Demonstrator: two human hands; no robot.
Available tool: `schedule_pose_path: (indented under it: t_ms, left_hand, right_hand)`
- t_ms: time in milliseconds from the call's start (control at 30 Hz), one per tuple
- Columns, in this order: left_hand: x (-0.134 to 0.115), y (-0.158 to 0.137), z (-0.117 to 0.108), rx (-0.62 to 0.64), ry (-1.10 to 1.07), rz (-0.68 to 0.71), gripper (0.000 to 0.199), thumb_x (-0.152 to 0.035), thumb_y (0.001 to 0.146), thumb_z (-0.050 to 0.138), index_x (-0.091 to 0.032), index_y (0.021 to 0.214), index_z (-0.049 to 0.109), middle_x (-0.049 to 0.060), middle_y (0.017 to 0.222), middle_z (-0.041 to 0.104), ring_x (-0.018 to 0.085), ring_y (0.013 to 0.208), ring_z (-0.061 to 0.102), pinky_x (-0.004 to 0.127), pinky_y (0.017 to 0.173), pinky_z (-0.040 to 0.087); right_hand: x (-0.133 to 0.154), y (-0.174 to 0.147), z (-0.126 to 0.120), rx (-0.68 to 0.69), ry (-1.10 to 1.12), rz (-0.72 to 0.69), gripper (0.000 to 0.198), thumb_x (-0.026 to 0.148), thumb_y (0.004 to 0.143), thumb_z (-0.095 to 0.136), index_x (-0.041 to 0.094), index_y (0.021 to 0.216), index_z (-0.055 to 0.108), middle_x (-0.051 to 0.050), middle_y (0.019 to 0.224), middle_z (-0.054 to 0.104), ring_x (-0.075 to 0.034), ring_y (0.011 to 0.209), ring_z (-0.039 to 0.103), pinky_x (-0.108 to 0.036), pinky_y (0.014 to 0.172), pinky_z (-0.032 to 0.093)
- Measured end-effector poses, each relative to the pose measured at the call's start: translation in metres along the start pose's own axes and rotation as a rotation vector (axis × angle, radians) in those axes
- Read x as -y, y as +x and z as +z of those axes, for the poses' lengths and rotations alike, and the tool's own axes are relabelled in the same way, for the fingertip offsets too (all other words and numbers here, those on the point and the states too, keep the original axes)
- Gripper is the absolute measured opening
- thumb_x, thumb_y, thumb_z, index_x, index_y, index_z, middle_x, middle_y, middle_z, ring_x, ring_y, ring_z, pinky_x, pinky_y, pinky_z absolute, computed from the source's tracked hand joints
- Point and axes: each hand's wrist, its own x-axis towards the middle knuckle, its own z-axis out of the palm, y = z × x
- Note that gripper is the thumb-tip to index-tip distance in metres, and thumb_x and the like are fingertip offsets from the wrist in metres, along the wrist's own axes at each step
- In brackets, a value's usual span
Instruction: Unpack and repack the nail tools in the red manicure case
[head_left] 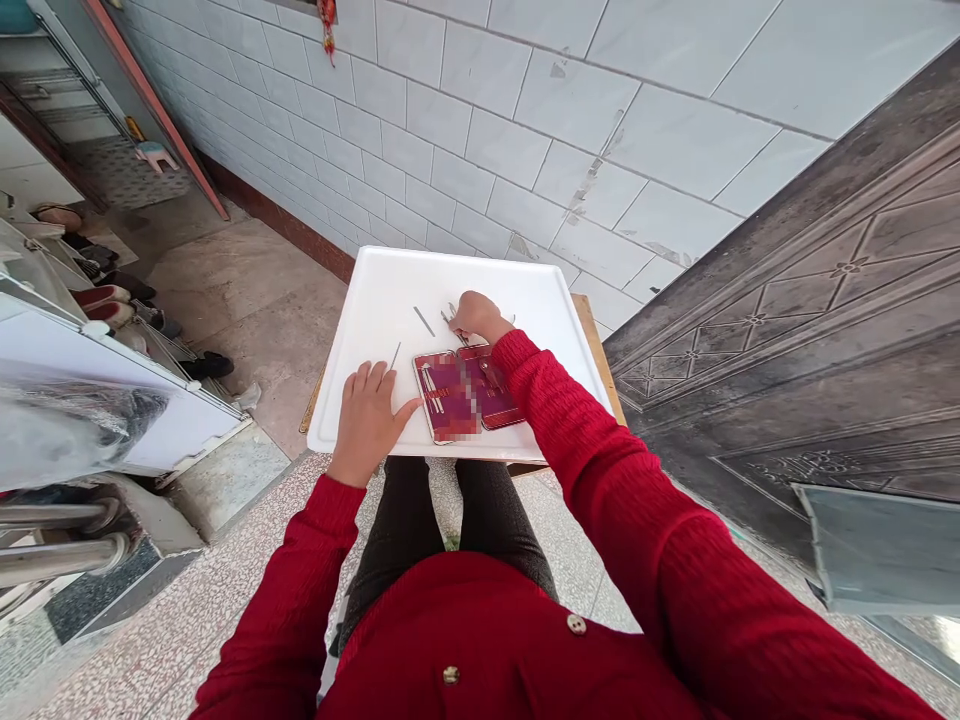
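Note:
An open manicure case (442, 425) with a red-purple lining lies on the white tabletop (390, 275). Slim metal tools (433, 390) are held by loops in its left half, and more tools (491, 378) sit in the right half. My left hand (370, 418) rests open on the tabletop, its thumb at the case's left edge. Beyond the case, my right hand (477, 316) is closed, fingers curled down at small shiny metal pieces (451, 312); what it grips is mostly hidden. A flat metal strip (424, 321) and a thin metal stick (396, 354) lie loose nearby.
A tiled wall (465, 130) stands behind the table. On the right is a dark patterned metal door (750, 340). To the left are a shoe rack with shoes (112, 300) and a white cabinet (90, 390). A wooden edge (600, 350) shows under the tabletop.

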Motion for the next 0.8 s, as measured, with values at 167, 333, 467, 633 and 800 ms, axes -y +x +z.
schedule_pose_path:
  t_ms: [167, 333, 467, 633, 800]
  left_hand:
    - [-0.001, 0.000, -0.001, -0.004, -0.003, 0.000, 0.064, -0.060, 0.105, 0.046, -0.009, 0.139, 0.062, 0.023, 0.153, 0.058, 0.044, 0.149, 0.045, 0.060, 0.124, 0.036]
    - [-0.002, 0.000, -0.002, 0.004, 0.009, -0.002, 0.064, -0.059, 0.106, 0.045, -0.007, 0.140, 0.062, 0.023, 0.153, 0.058, 0.044, 0.149, 0.045, 0.059, 0.124, 0.034]
    - [-0.003, 0.001, -0.002, 0.016, -0.009, -0.011, 0.062, -0.059, 0.105, 0.047, -0.010, 0.140, 0.062, 0.022, 0.154, 0.058, 0.043, 0.150, 0.044, 0.059, 0.124, 0.034]
    - [-0.003, 0.003, -0.003, 0.026, -0.021, -0.014, 0.061, -0.059, 0.104, 0.047, -0.012, 0.141, 0.062, 0.022, 0.155, 0.057, 0.043, 0.150, 0.043, 0.062, 0.123, 0.035]
    - [-0.005, 0.002, -0.004, 0.034, 0.008, -0.009, 0.066, -0.064, 0.102, 0.051, -0.010, 0.139, 0.062, 0.023, 0.154, 0.057, 0.045, 0.151, 0.042, 0.060, 0.124, 0.034]
  right_hand:
    - [0.005, -0.020, -0.010, 0.058, 0.105, 0.099, 0.024, 0.004, 0.072, 0.072, 0.017, 0.056, 0.060, -0.005, 0.057, 0.060, -0.020, 0.063, 0.062, -0.035, 0.071, 0.055]
    - [0.000, -0.045, -0.013, -0.005, 0.398, 0.027, 0.032, 0.005, 0.085, 0.064, 0.017, 0.056, 0.057, 0.000, 0.050, 0.056, -0.011, 0.052, 0.051, -0.025, 0.062, 0.048]
    - [-0.005, -0.065, -0.003, 0.021, 0.704, -0.040, 0.025, 0.005, 0.089, 0.062, 0.017, 0.067, 0.060, 0.001, 0.052, 0.060, -0.009, 0.045, 0.049, -0.021, 0.050, 0.044]
    - [-0.007, -0.090, 0.022, 0.124, 1.035, -0.114, 0.029, 0.001, 0.079, 0.071, 0.015, 0.103, 0.064, 0.005, 0.058, 0.067, -0.010, 0.049, 0.061, -0.017, 0.046, 0.047]
    - [-0.003, -0.107, 0.037, 0.150, 1.049, -0.228, 0.064, 0.008, 0.077, 0.077, 0.018, 0.136, 0.056, 0.009, 0.063, 0.067, -0.011, 0.052, 0.065, -0.017, 0.048, 0.052]
